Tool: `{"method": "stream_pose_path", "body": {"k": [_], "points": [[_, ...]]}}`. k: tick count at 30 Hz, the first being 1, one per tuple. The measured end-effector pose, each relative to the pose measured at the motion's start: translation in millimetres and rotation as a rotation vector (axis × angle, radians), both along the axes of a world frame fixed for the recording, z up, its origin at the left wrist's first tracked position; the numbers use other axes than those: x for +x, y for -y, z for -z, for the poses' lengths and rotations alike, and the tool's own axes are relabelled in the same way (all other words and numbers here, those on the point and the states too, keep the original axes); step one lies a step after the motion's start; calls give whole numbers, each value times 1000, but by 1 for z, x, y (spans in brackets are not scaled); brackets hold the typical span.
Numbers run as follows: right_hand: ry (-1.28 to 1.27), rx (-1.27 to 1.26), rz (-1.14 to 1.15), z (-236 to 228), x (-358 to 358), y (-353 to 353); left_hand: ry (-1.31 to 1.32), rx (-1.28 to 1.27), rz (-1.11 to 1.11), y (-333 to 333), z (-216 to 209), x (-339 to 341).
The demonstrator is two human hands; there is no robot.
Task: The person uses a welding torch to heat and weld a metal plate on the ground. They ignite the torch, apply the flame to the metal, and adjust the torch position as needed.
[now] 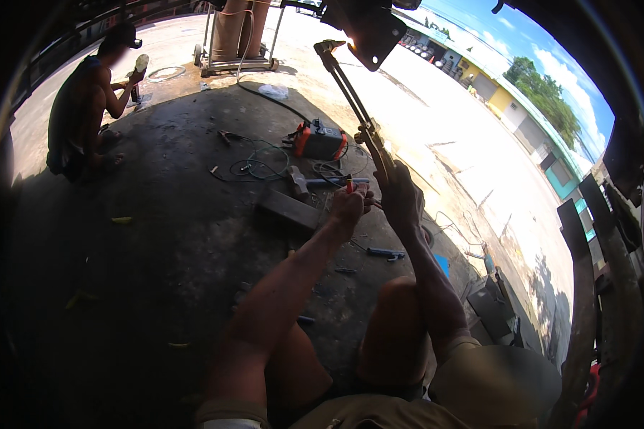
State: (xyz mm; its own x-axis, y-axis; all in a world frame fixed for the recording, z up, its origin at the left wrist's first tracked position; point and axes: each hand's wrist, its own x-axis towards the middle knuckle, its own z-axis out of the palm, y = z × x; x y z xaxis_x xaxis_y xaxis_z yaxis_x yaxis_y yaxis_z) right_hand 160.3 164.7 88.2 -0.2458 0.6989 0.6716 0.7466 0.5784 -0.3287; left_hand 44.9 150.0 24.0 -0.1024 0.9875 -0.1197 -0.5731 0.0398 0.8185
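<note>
My right hand is closed around the handle of a cutting torch, its long twin tubes slanting up and away. The torch head is close to a dark metal plate with holes, which hangs overhead; a small orange glow shows beside it. Lower and to the left, my left hand is closed, with a small red object standing up from its fingers; its kind is too small to make out. Just beyond the left hand lies a sledgehammer beside a rectangular metal block.
An orange and black welding machine stands ahead with cables around it. Tall cylinders ride on a wheeled cart farther back. At far left another person squats, holding something. Scrap metal pieces lie at right.
</note>
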Motion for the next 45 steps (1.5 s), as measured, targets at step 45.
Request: {"method": "stream_pose_path", "body": {"k": [45], "points": [[-64,-8,-20,8,7,-3,393,474,531,-28,96,92]]}}
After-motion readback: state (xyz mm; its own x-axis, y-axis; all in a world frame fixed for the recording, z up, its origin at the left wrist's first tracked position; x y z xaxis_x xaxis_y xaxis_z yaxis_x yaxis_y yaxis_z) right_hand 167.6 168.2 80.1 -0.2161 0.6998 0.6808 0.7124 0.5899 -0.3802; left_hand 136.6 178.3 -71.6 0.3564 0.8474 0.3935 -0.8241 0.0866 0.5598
